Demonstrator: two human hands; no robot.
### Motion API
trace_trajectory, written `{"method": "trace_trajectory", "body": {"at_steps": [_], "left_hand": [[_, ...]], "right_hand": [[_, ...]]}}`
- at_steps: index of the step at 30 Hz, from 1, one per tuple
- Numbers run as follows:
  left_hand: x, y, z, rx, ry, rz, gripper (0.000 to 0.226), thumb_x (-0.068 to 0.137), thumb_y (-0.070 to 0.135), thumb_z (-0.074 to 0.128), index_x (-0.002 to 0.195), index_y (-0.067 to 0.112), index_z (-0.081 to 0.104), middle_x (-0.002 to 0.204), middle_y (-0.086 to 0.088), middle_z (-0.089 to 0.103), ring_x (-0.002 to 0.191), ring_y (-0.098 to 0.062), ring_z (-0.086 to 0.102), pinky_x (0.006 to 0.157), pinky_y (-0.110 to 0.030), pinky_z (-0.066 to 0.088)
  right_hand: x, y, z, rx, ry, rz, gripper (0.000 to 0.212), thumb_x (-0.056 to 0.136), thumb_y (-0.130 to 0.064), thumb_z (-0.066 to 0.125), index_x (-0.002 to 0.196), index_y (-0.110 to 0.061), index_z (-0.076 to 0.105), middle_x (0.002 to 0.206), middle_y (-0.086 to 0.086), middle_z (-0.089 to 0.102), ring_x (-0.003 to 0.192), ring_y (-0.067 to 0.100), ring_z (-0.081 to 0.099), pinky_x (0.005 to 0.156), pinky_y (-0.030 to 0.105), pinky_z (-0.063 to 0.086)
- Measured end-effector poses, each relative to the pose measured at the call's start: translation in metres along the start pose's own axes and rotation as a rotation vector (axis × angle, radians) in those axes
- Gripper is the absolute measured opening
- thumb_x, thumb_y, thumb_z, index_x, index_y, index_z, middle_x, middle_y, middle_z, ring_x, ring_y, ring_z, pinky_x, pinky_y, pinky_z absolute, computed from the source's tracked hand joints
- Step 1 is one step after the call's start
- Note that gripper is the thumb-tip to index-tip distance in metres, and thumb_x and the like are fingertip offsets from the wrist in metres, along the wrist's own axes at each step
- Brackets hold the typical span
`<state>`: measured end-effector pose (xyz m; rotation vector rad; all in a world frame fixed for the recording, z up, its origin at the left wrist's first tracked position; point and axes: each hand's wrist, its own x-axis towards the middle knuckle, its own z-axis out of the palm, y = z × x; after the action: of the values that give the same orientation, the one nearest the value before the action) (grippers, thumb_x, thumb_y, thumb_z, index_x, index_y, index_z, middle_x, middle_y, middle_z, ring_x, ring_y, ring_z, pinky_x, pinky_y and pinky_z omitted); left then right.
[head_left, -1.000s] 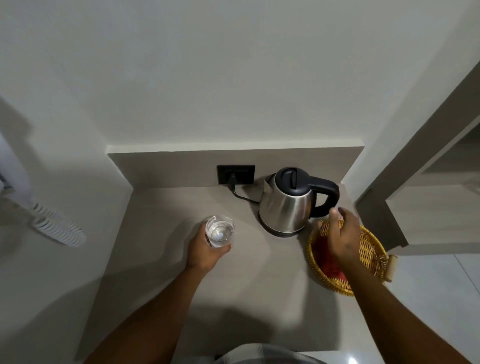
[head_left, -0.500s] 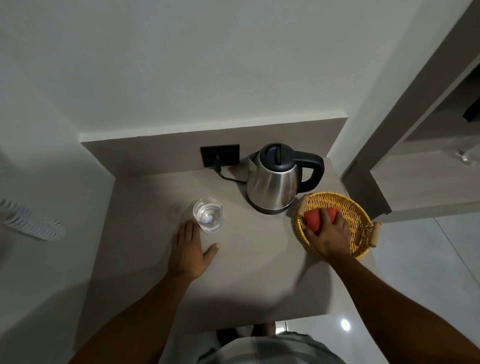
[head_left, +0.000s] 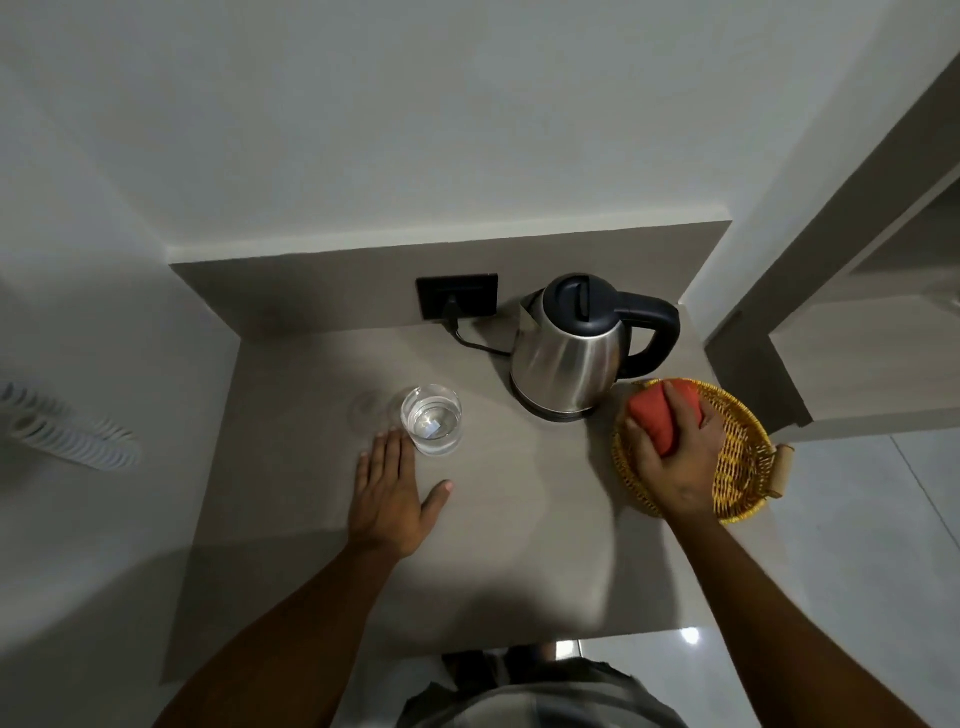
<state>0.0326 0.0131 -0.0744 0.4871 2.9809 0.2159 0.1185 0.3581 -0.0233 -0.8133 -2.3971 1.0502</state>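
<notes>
A clear glass (head_left: 431, 420) with water stands on the beige countertop (head_left: 519, 519). My left hand (head_left: 390, 496) lies flat on the counter just in front of the glass, fingers straight, fingertips close to its base. My right hand (head_left: 672, 454) grips a red packet (head_left: 655, 415) over the yellow woven basket (head_left: 743, 457) at the counter's right edge. A steel kettle (head_left: 571, 358) with a black lid and handle stands behind the basket.
A black wall socket (head_left: 457, 296) behind the counter holds the kettle's plug and cord. Walls close in at the left and back. A wooden frame (head_left: 779, 322) rises at the right. A coiled white cord (head_left: 67, 436) hangs at far left. Tiled floor lies below.
My left hand let go of the glass and settled flat on the counter. My right hand went down into the basket and closed on the red packet.
</notes>
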Motion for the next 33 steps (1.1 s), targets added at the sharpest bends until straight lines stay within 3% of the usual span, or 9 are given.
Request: {"method": "trace_trajectory", "body": {"at_steps": [2,5,11,14,16,20,26,33], "left_hand": [[-0.001,0.0,0.001,0.002,0.0,0.004,0.097,0.092,0.074,0.027,0.158,0.003,0.03,0.167,-0.018,0.03,0.158,-0.034,0.021,0.128,-0.05,0.015],[0.0,-0.002,0.005,0.0,0.034,0.001,0.095,0.092,0.072,0.033,0.157,0.003,0.032,0.166,-0.018,0.032,0.157,-0.034,0.023,0.128,-0.052,0.018],[0.001,-0.002,0.007,-0.056,0.043,-0.005,0.097,0.091,0.075,0.036,0.157,0.005,0.03,0.166,-0.016,0.033,0.158,-0.032,0.022,0.128,-0.05,0.017],[0.006,0.0,0.001,-0.282,0.079,-0.104,0.104,0.078,0.072,0.063,0.155,0.006,0.036,0.163,-0.015,0.04,0.156,-0.03,0.029,0.129,-0.047,0.019],[0.015,0.003,-0.013,-0.535,0.104,-0.18,0.111,0.065,0.061,0.084,0.152,0.01,0.04,0.158,-0.011,0.046,0.15,-0.027,0.039,0.126,-0.044,0.03],[0.032,0.018,-0.039,-0.78,0.227,-0.144,0.103,0.055,0.038,0.099,0.143,0.015,0.052,0.142,-0.002,0.062,0.132,-0.018,0.058,0.111,-0.027,0.046],[0.039,0.038,-0.052,-0.865,0.273,-0.199,0.082,0.058,0.018,0.1,0.13,0.006,0.063,0.128,-0.01,0.07,0.118,-0.025,0.066,0.096,-0.001,0.041],[0.035,0.016,-0.062,-0.911,0.309,-0.217,0.082,0.056,0.027,0.1,0.129,0.018,0.063,0.124,0.001,0.071,0.114,-0.017,0.069,0.098,-0.039,0.058]], "right_hand": [[-0.016,-0.023,0.014,0.017,-0.069,-0.126,0.076,0.082,-0.046,0.073,0.148,-0.038,0.036,0.155,0.01,0.022,0.136,0.041,0.027,0.105,0.05,0.031],[-0.042,-0.041,0.048,-0.068,-0.268,-0.281,0.082,0.082,-0.042,0.076,0.15,-0.038,0.032,0.155,0.007,0.017,0.136,0.043,0.027,0.104,0.055,0.033],[-0.06,-0.034,0.091,-0.398,-0.421,-0.242,0.072,0.088,-0.065,0.052,0.148,-0.031,0.037,0.151,0.017,0.031,0.126,0.04,0.038,0.102,0.055,0.04],[-0.06,-0.031,0.1,-0.485,-0.382,-0.274,0.074,0.088,-0.076,0.04,0.146,-0.031,0.039,0.147,0.016,0.036,0.121,0.035,0.04,0.096,0.049,0.039],[-0.061,-0.033,0.103,-0.507,-0.371,-0.273,0.076,0.088,-0.08,0.035,0.146,-0.031,0.039,0.148,0.016,0.036,0.121,0.035,0.039,0.096,0.048,0.039],[-0.064,-0.034,0.104,-0.517,-0.372,-0.267,0.075,0.092,-0.077,0.03,0.148,-0.028,0.037,0.15,0.019,0.035,0.123,0.038,0.04,0.097,0.049,0.039],[-0.062,-0.033,0.109,-0.551,-0.385,-0.268,0.072,0.094,-0.074,0.028,0.149,-0.028,0.036,0.15,0.019,0.034,0.124,0.039,0.04,0.098,0.051,0.038],[-0.049,-0.063,0.148,-0.538,-0.421,-0.35,0.07,0.092,-0.072,0.034,0.145,-0.027,0.042,0.145,0.022,0.039,0.118,0.039,0.043,0.092,0.047,0.04]]}}
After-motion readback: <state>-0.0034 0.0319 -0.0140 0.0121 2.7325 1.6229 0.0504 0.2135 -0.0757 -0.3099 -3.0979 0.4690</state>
